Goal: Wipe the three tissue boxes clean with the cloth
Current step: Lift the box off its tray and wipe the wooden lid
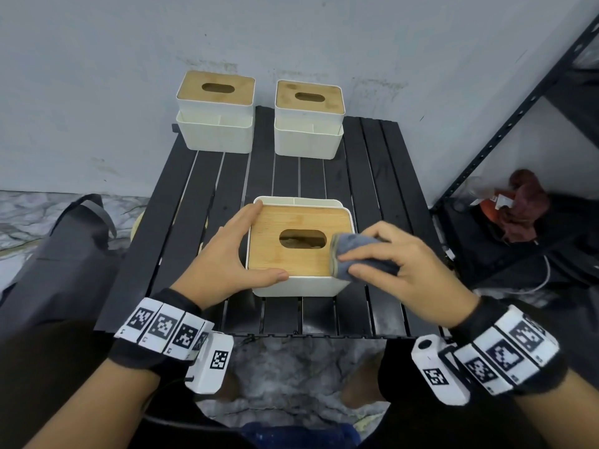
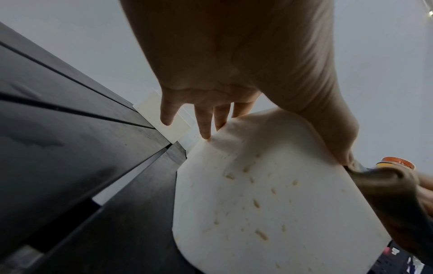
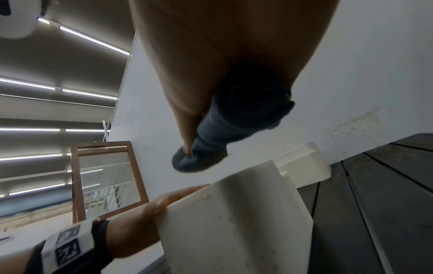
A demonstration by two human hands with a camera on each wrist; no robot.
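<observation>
Three white tissue boxes with bamboo lids stand on a black slatted table (image 1: 201, 196). Two stand at the far edge, one on the left (image 1: 215, 111) and one on the right (image 1: 309, 119). The third, the near box (image 1: 275, 222), is at the table's middle. My left hand (image 1: 241, 246) braces its left front corner, fingers straight along the side, thumb lying on the front rim. My right hand (image 1: 372, 257) grips a folded grey-blue cloth (image 1: 346, 243) over the lid's right edge. In the left wrist view the near box's side (image 2: 257, 194) shows brownish specks.
A grey wall rises just behind the far boxes. A black bag (image 1: 64, 254) sits on the floor at the left. On the right stands a dark metal rack (image 1: 505, 124) with a red rag (image 1: 525, 205) on its low shelf.
</observation>
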